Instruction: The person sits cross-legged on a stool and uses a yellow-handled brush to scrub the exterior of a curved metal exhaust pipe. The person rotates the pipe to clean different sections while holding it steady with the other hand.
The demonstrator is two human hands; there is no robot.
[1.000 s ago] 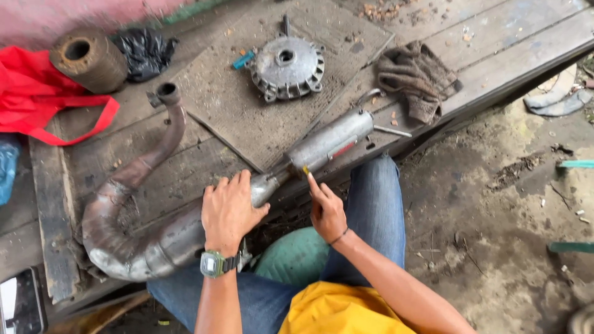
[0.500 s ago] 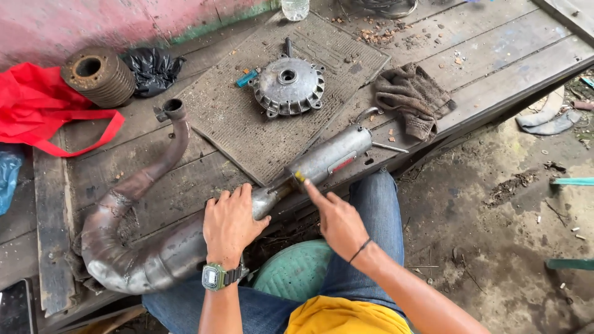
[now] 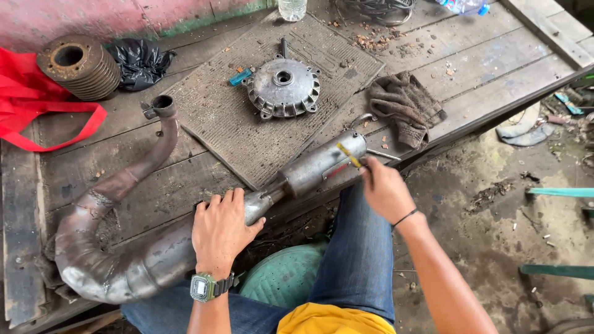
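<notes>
A long curved metal exhaust pipe (image 3: 127, 263) lies across the wooden platform (image 3: 495, 68), its silencer end (image 3: 322, 164) pointing right. My left hand (image 3: 221, 232), with a wristwatch, presses down on the pipe's middle. My right hand (image 3: 385, 188) holds a small yellow-tipped tool (image 3: 348, 154) against the silencer's end.
A round finned metal hub (image 3: 283, 86) sits on a ribbed mat (image 3: 260, 133). A finned cylinder (image 3: 79, 67), black bag (image 3: 139, 60) and red bag (image 3: 37, 105) lie at the left. A dirty rag (image 3: 405, 105) lies right of the mat. Dirt ground is at the right.
My right hand has moved right along the pipe, from its narrow joint to the silencer's end, with the yellow-tipped tool. My left hand stays pressed on the pipe.
</notes>
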